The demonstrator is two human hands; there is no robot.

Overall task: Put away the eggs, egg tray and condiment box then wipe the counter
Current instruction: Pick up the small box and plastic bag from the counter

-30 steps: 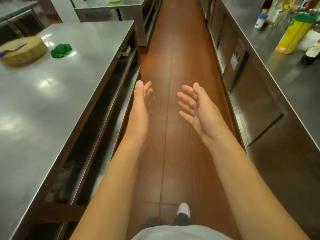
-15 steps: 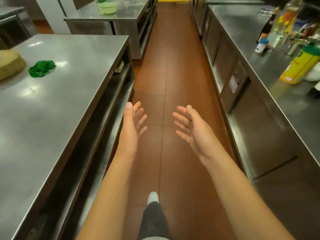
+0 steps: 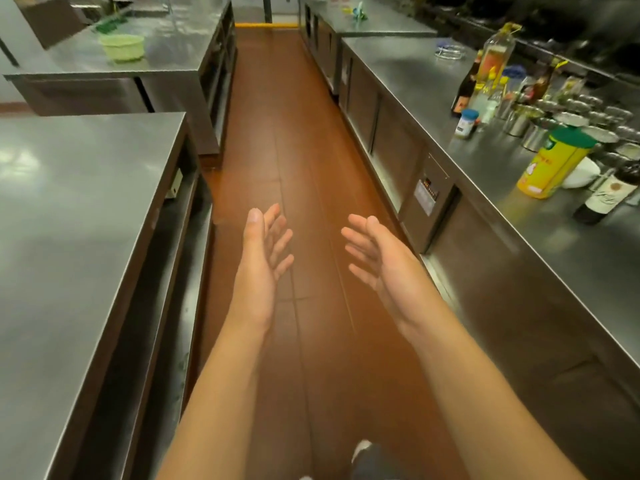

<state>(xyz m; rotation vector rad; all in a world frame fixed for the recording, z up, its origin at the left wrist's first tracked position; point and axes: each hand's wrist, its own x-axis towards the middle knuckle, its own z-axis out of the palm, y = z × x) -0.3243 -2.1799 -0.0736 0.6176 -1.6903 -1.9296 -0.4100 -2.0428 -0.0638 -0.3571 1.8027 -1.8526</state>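
My left hand and my right hand are held out in front of me over the brown aisle floor, palms facing each other, fingers straight. Both hold nothing. No eggs or egg tray show in this view. A row of steel condiment cups stands on the right counter, well ahead and right of my right hand. The steel counter on my left lies bare beside my left arm.
On the right counter stand a yellow canister with a green lid, a wine bottle, an oil bottle, a small blue-lidded jar and a white bowl. A pale green bowl sits on the far left table. Cabinets line both sides of the aisle.
The view has moved forward along the aisle and lifted. The chopping block and green cloth have passed out of sight on the left. My hands stay open and apart.
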